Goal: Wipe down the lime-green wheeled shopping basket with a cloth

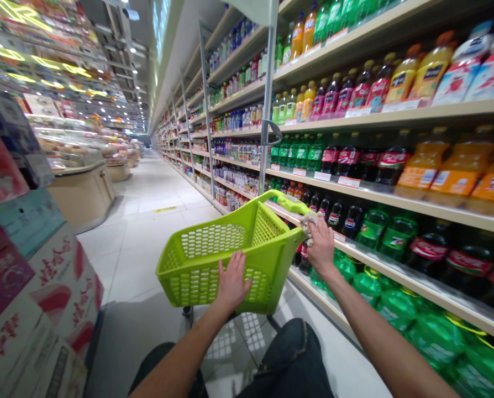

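A lime-green plastic shopping basket (205, 249) on a wheeled frame stands in the aisle in front of me, tilted, with nothing visible inside. My left hand (231, 282) lies flat against its near wall, fingers stretched out. My right hand (319, 243) is closed round a crumpled whitish cloth (308, 222) and presses it against the basket's upper right corner, just below the green handle (286, 202). My knees in dark jeans (288, 359) show below the basket.
Shelves of soft-drink bottles (379, 160) run along the right, close to my right arm. Stacked cardboard boxes (35, 298) stand at the left. A pale tiled aisle floor (156, 193) stretches ahead past a curved counter (83, 190).
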A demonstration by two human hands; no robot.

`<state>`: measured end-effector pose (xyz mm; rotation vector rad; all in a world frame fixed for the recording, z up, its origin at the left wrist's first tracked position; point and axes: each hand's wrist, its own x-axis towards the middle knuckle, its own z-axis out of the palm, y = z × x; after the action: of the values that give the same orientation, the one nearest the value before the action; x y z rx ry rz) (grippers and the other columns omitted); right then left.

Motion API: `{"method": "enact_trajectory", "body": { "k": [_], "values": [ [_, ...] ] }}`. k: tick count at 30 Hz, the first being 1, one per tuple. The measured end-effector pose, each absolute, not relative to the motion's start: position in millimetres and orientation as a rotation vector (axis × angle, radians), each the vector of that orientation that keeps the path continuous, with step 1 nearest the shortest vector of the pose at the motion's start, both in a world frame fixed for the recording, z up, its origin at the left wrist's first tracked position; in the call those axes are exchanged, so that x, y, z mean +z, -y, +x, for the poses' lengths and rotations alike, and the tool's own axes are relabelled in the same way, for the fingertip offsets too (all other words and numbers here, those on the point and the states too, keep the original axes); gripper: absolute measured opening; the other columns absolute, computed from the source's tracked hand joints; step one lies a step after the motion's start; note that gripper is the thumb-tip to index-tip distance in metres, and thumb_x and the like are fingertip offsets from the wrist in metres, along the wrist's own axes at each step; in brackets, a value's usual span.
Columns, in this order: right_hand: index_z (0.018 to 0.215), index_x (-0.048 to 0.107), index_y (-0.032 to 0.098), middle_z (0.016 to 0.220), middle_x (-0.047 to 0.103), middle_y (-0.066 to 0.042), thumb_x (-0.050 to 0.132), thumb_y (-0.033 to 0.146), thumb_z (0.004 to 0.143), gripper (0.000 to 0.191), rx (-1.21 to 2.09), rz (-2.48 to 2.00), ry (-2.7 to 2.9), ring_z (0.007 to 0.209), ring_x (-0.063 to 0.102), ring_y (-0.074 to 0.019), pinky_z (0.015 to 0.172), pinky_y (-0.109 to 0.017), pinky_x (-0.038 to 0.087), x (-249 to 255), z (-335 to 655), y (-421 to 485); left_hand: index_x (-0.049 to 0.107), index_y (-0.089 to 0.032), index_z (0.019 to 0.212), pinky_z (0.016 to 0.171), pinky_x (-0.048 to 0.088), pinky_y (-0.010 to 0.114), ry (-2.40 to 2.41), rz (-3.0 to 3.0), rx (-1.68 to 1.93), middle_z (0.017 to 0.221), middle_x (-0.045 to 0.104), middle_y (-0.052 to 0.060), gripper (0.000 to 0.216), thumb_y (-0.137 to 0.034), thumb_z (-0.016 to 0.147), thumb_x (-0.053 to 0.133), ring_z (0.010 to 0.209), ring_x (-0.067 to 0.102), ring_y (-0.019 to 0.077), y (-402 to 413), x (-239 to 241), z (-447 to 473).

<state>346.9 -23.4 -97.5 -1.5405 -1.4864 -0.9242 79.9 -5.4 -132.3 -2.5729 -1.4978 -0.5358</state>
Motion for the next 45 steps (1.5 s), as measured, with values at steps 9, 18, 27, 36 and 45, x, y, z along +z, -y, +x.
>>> {"method": "enact_trajectory", "body": {
  "k": [9,18,27,36,45],
  "values": [
    [0.120,0.050,0.016,0.130,0.046,-0.010,0.035,0.002,0.069,0.055,-0.933,-1.420,1.641,0.129,0.027,-0.0217,0.100,-0.046,0.029,-121,327,17,0.024,-0.020,0.136,0.104,0.019,0.053,1.497,-2.541,-0.457,0.144,0.022,0.003,0.069,0.002,0.070,0.025,0.133,0.019,0.0171,-2,-140,79],
    [0.115,0.053,0.014,0.130,0.045,-0.013,0.038,0.005,0.070,0.048,-0.942,-1.520,1.567,0.127,0.031,-0.0250,0.100,-0.050,0.026,-84,341,12,0.023,-0.020,0.136,0.105,0.018,0.053,1.508,-2.579,-0.485,0.145,0.019,0.003,0.073,0.003,0.067,0.027,0.133,0.017,0.0168,2,-137,79],
    [0.111,0.057,0.015,0.126,0.051,-0.009,0.036,-0.001,0.069,0.049,-0.910,-1.277,1.934,0.128,0.029,-0.0190,0.101,-0.040,0.030,-127,279,2,0.027,-0.019,0.134,0.105,0.017,0.054,1.524,-2.625,-0.575,0.145,0.021,0.004,0.073,0.000,0.064,0.032,0.133,0.018,0.0167,6,-135,78],
    [0.114,0.054,0.012,0.129,0.046,-0.015,0.038,0.004,0.070,0.047,-0.929,-1.600,1.573,0.125,0.033,-0.0253,0.099,-0.049,0.027,-84,343,13,0.061,-0.017,0.067,0.104,0.012,0.057,1.498,-2.760,-0.654,0.144,0.023,0.009,0.017,-0.009,0.070,0.046,0.132,0.020,0.0246,9,-129,76],
    [0.115,0.054,0.015,0.128,0.049,-0.011,0.036,-0.001,0.067,0.054,-0.806,-1.491,1.921,0.124,0.035,-0.0215,0.099,-0.042,0.029,-113,260,-4,0.062,-0.021,0.068,0.102,0.013,0.061,1.437,-2.762,-0.732,0.133,0.045,0.001,0.021,-0.010,0.072,0.045,0.130,0.024,0.0264,-1,-118,56]
  ]
}}
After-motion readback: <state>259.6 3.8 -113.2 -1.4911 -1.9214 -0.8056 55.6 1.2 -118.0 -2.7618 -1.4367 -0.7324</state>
